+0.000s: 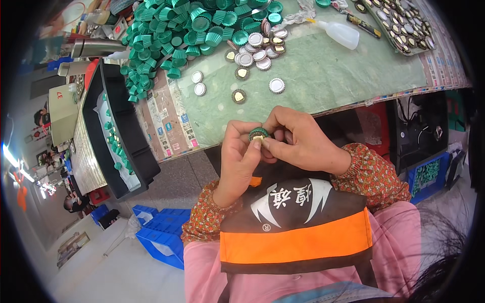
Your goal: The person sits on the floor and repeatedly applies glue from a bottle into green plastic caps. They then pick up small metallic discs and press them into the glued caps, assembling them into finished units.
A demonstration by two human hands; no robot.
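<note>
Pinching together one small green cap [256, 132] with the fingertips, the left hand [238, 151] and the right hand [300, 141] are near the edge of the desk [212, 111], where green cups [200, 23] are heaped beside white caps [246, 59].

Held cap [258, 132]: green, crimped. Heaped cups [214, 36]: pleated, foil-like sheen. Loose caps [277, 85]: metallic, fluted rims. Squeeze bottle [344, 35]: smooth translucent plastic. Tabletop [323, 76]: matt, faintly wrinkled sheet. Tray [130, 146]: smooth black plastic. Oversleeves [378, 174]: gathered cloth. Apron [298, 243]: matt cloth, from where I stand.
</note>
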